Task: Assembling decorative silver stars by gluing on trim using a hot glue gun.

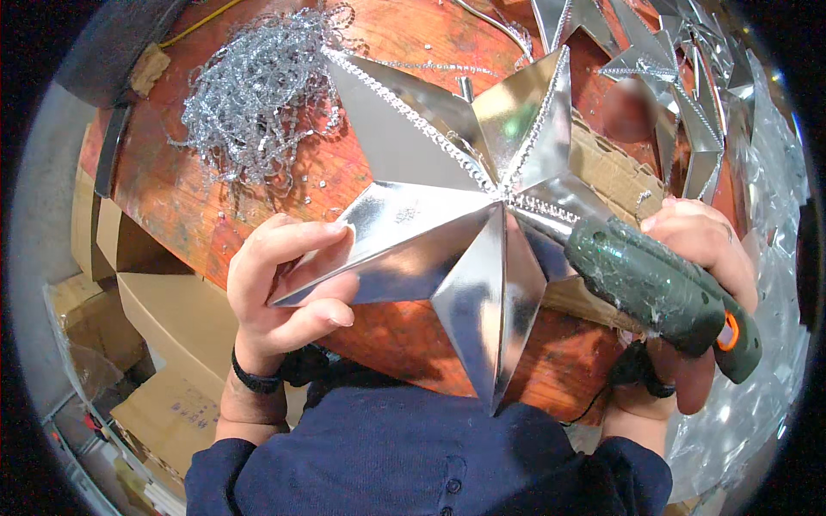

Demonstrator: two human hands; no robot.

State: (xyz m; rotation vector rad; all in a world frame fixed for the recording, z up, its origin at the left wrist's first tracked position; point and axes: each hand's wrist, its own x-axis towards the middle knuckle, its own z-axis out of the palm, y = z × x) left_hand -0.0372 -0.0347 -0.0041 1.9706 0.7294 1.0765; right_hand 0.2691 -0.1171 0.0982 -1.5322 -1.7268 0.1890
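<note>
A shiny silver five-pointed star with raised folded ridges is held up over the table. My left hand pinches its left point, thumb below and fingers above. In my right hand is a dark green glue gun with an orange part near its end. The gun's nozzle meets or sits just above the star's right point; exact contact is hard to tell. Silver beaded trim runs along the ridges of the upper-left, upper-right and right points. The two lower ridges are bare.
A tangled heap of silver trim lies on the worn reddish table. Behind the star rests a cardboard piece. More silver stars sit at the far right beside clear plastic sheeting. Cardboard boxes stand at left.
</note>
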